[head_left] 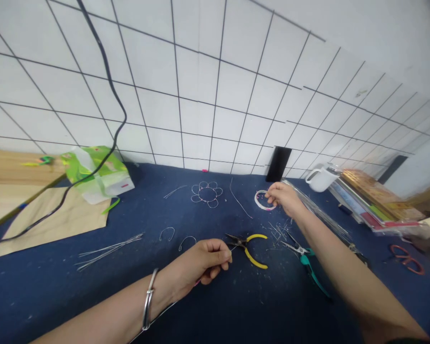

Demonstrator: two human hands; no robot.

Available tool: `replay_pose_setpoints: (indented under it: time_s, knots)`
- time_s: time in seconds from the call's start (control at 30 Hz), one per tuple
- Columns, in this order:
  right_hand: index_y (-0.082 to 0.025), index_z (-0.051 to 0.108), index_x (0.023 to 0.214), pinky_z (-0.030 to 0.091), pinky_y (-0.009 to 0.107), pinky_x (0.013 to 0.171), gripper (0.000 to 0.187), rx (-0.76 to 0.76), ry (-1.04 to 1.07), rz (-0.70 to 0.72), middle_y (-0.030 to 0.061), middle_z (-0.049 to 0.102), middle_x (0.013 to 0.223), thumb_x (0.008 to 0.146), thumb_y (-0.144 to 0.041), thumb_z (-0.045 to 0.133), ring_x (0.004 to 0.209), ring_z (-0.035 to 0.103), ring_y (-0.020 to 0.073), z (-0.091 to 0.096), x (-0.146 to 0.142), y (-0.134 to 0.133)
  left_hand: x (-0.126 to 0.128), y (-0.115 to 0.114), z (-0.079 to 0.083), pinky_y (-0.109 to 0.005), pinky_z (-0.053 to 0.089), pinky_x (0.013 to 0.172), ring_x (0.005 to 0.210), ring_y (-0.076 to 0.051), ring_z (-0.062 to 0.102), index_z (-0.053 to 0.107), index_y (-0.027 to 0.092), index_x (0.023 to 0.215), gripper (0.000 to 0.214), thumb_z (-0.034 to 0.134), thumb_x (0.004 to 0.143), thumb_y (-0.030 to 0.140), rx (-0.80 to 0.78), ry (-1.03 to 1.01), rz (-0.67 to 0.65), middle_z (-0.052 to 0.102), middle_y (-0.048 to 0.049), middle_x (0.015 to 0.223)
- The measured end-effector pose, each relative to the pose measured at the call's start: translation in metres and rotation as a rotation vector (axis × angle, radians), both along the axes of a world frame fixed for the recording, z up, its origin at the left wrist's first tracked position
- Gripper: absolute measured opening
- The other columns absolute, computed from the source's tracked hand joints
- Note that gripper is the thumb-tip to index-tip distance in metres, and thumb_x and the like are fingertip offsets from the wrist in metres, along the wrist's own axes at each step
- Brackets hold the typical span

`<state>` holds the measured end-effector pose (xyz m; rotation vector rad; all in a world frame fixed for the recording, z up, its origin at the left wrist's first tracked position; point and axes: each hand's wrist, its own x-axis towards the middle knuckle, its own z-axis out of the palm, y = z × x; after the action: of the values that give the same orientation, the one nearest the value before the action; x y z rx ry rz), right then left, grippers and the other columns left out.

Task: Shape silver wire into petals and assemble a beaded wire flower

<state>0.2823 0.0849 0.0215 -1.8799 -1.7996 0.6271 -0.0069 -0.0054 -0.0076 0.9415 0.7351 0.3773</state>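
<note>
My left hand (212, 260) is closed on a thin metal wire (165, 311), whose short tip shows past the thumb while the rest trails down beneath the wrist. Fingers pinched, my right hand (281, 197) dips into a small white-rimmed dish (260, 204) with tiny beads in it; whatever the fingertips hold is too small to see. Black-jawed pliers with yellow handles (252, 255) lie just right of my left hand. Green-handled pliers (304, 260) rest below my right forearm. A wire flower shape with looped petals (208, 193) lies farther back, and two curved wire pieces (167, 233) are nearer.
Straight wires (111, 249) lie at left, with a longer bundle (317, 210) behind my right arm. Wire scraps (279, 231) litter the blue tabletop. A white mug (321, 179), stacked books (372, 200) and orange-handled scissors (406, 258) stand right. A black cable (109, 76) hangs across the left.
</note>
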Motion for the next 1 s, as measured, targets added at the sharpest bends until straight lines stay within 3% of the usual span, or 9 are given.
replay_pose_setpoints:
  time_s: [0.1, 0.2, 0.27, 0.37, 0.5, 0.63, 0.8, 1.0]
  knots:
    - [-0.017, 0.048, 0.092, 0.041, 0.022, 0.051, 0.022, -0.020, 0.289, 0.001, 0.0077, 0.061, 0.087, 0.083, -0.021, 0.029, 0.063, 0.055, 0.0113, -0.003, -0.026, -0.046, 0.001, -0.002, 0.003, -0.018, 0.015, 0.038, 0.045, -0.003, 0.034, 0.053, 0.015, 0.073, 0.022, 0.058, 0.074, 0.036, -0.002, 0.022, -0.007, 0.053, 0.0009, 0.068]
    - [-0.019, 0.048, 0.088, 0.036, 0.019, 0.045, 0.017, -0.071, 0.558, -0.011, 0.0035, 0.059, 0.080, 0.080, -0.021, 0.034, 0.055, 0.050, 0.0085, -0.016, -0.065, -0.099, 0.002, -0.005, 0.005, -0.017, 0.016, 0.039, 0.045, -0.003, 0.034, 0.053, 0.015, 0.074, 0.022, 0.057, 0.074, 0.037, 0.026, 0.046, -0.009, 0.053, 0.0008, 0.069]
    - [-0.019, 0.050, 0.084, 0.032, 0.018, 0.044, 0.012, -0.231, 1.215, -0.061, 0.0008, 0.057, 0.075, 0.074, -0.019, 0.044, 0.053, 0.047, 0.0074, -0.025, -0.090, -0.125, 0.002, -0.008, 0.006, -0.017, 0.017, 0.039, 0.045, -0.003, 0.034, 0.053, 0.015, 0.074, 0.023, 0.057, 0.074, 0.037, 0.056, 0.051, -0.003, 0.053, 0.0009, 0.069]
    - [-0.017, 0.054, 0.080, 0.035, 0.018, 0.046, 0.010, -0.339, 1.674, -0.180, 0.0000, 0.057, 0.069, 0.071, -0.015, 0.049, 0.053, 0.049, 0.0073, -0.032, -0.111, -0.141, 0.004, -0.012, 0.008, -0.017, 0.018, 0.039, 0.045, -0.003, 0.033, 0.053, 0.015, 0.074, 0.022, 0.056, 0.075, 0.038, 0.084, 0.057, 0.020, 0.052, 0.0016, 0.069]
    - [-0.014, 0.058, 0.085, 0.046, 0.028, 0.070, 0.018, -0.256, 1.772, -0.289, 0.0062, 0.063, 0.083, 0.079, -0.027, 0.047, 0.073, 0.059, 0.0138, -0.035, -0.115, -0.140, 0.005, -0.016, 0.011, -0.017, 0.018, 0.039, 0.043, -0.003, 0.032, 0.052, 0.015, 0.071, 0.024, 0.054, 0.076, 0.038, 0.119, 0.091, 0.043, 0.049, 0.0034, 0.063]
    - [-0.015, 0.057, 0.096, 0.036, 0.037, 0.093, 0.036, -0.231, 1.806, -0.199, 0.0111, 0.060, 0.107, 0.084, -0.044, 0.039, 0.103, 0.055, 0.0203, -0.036, -0.115, -0.140, 0.008, -0.018, 0.009, -0.016, 0.020, 0.038, 0.042, -0.003, 0.035, 0.050, 0.015, 0.069, 0.023, 0.053, 0.076, 0.036, 0.159, 0.166, -0.007, 0.049, 0.0034, 0.060]
    - [-0.015, 0.051, 0.108, 0.029, 0.040, 0.101, 0.048, -0.284, 1.802, -0.120, 0.0127, 0.051, 0.123, 0.086, -0.051, 0.030, 0.116, 0.046, 0.0215, -0.036, -0.119, -0.140, 0.015, -0.020, 0.002, -0.016, 0.024, 0.038, 0.043, -0.004, 0.038, 0.051, 0.016, 0.071, 0.021, 0.051, 0.076, 0.036, 0.209, 0.251, -0.058, 0.052, 0.0025, 0.064]
    - [-0.012, 0.050, 0.109, 0.025, 0.040, 0.104, 0.048, -0.315, 1.855, -0.067, 0.0140, 0.052, 0.121, 0.087, -0.049, 0.030, 0.116, 0.046, 0.0223, -0.040, -0.120, -0.139, 0.022, -0.019, -0.003, -0.017, 0.024, 0.037, 0.038, -0.006, 0.036, 0.049, 0.016, 0.064, 0.029, 0.048, 0.078, 0.042, 0.292, 0.402, -0.077, 0.043, 0.0051, 0.046]
